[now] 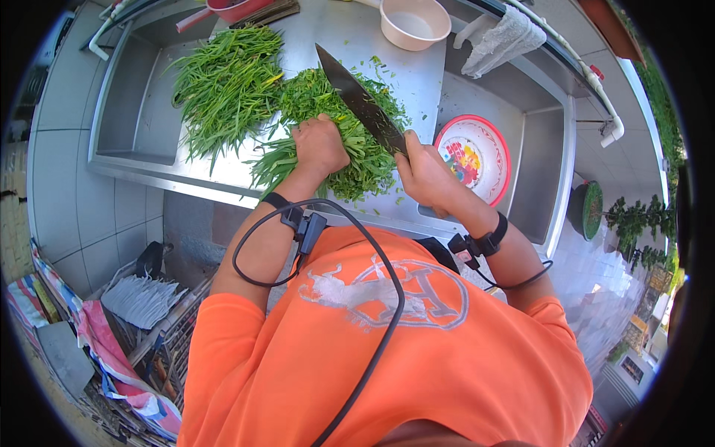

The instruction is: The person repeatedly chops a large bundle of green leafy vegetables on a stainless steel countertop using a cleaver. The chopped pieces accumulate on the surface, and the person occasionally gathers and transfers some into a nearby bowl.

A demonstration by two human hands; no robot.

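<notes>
My right hand (427, 176) is closed around the handle of a large kitchen knife (363, 100), its dark blade tilted up to the left above the greens, with green bits stuck to it. Fingers curled, my left hand (321, 144) presses on a bunch of long leafy greens (279, 159). Around and beyond it lies a heap of chopped greens (371, 162), with small cut pieces scattered on the stainless steel surface (416, 72). To the left of my left hand is a pile of uncut greens (229, 84).
An enamel basin with a red rim (500, 167) sits in the right sink basin. A pale plastic pot (413, 28) and a red plastic scoop (229, 11) stand at the back. A white cloth (503, 42) hangs at the back right. The left sink basin (134, 100) adjoins the uncut pile.
</notes>
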